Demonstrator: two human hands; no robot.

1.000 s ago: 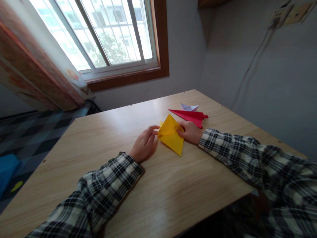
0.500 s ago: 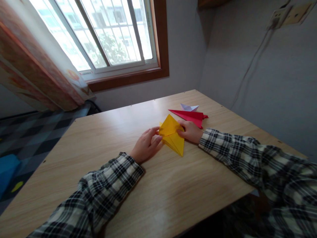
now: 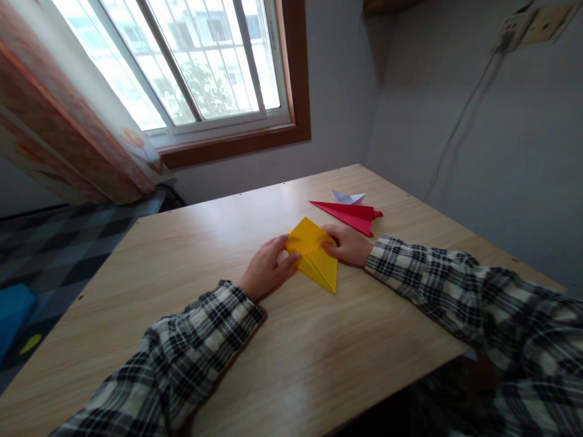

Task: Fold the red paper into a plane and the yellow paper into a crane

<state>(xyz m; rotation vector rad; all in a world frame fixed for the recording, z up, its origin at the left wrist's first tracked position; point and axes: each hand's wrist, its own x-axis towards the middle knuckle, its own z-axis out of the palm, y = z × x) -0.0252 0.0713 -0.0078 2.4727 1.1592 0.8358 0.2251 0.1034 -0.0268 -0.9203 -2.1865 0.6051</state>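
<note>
A folded sheet of yellow origami paper (image 3: 314, 252) is held between my two hands, its pointed lower end angled toward me. My left hand (image 3: 269, 265) pinches its left edge, thumb on the front and fingers behind. On the opposite edge my right hand (image 3: 350, 244) grips it the same way, the thumb pressing on the front face. Crease lines and a layered flap show on the lower half. The fingers behind the paper are partly hidden.
Just beyond my right hand lies a red paper plane (image 3: 348, 213), with a white paper boat (image 3: 348, 198) behind it. The wooden table (image 3: 191, 261) reaches toward a window (image 3: 204, 67) and a curtain (image 3: 86, 115). A blue object (image 3: 14, 321) sits at far left.
The yellow paper has shifted slightly left and toward me. My left thumb now lies further over its front face, and the right hand has moved slightly left.
</note>
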